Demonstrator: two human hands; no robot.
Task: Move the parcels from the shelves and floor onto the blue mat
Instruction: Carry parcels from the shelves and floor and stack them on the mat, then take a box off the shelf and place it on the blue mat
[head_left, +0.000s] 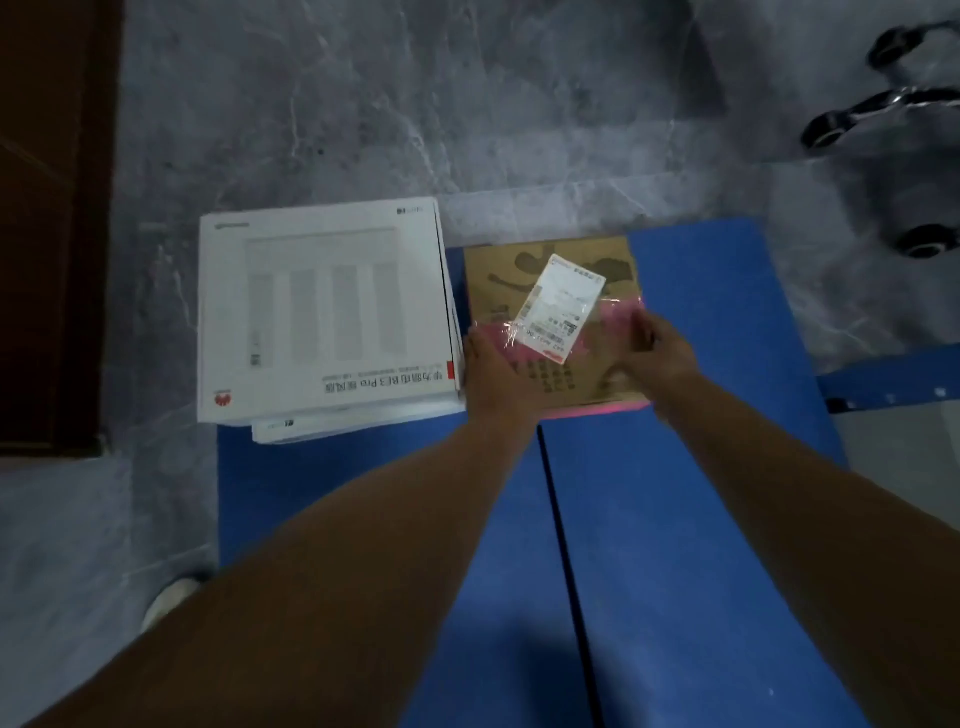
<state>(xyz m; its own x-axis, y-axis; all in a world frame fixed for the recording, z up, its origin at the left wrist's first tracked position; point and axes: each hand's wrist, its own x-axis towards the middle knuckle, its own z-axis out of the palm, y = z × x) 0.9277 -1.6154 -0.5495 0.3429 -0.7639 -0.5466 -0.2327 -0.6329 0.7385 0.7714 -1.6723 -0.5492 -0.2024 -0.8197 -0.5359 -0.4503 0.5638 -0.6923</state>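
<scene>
A small clear-wrapped pink parcel (613, 317) with a white shipping label lies on top of a brown cardboard box (498, 270), which sits on the blue mat (675, 493). My left hand (493, 364) grips the parcel's left end and my right hand (654, 348) grips its right end. To the left, a stack of large white flat boxes (322, 306) rests on the mat's far left corner, partly over the floor.
Grey marble floor (415, 104) surrounds the mat. A dark wooden door or cabinet (47, 208) stands at the left. Chair casters (831, 130) sit at the upper right. A blue shelf rail (883, 379) shows at the right edge. A shoe (171, 597) is at lower left.
</scene>
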